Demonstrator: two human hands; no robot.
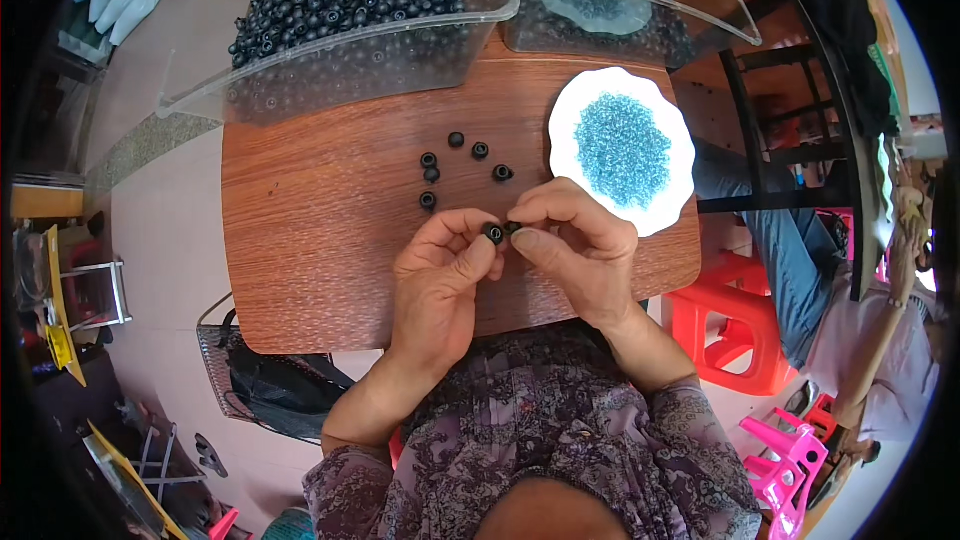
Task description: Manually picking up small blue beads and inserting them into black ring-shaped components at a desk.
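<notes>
Our left hand (440, 280) is pinched on a black bead (494, 234), and our right hand (585, 250) pinches a small dark piece (513, 228) right beside it; whether the two touch, we cannot tell. Holding by fingertips alone, we could squeeze off-centre and shoot one loose. Just beyond, six loose beads (428, 200) on the brown surface (300, 250) could roll if our knuckles brushed them. Farther right, bumping the scalloped plate (562, 130) could scatter its blue granules (622, 150).

We wear dark purple top (590, 380) at table's (300, 270) near edge: pale grey floral print, soft folds down front. Our sleeves (668, 425) matching, elbow-length; forearms (385, 395) bare.
</notes>
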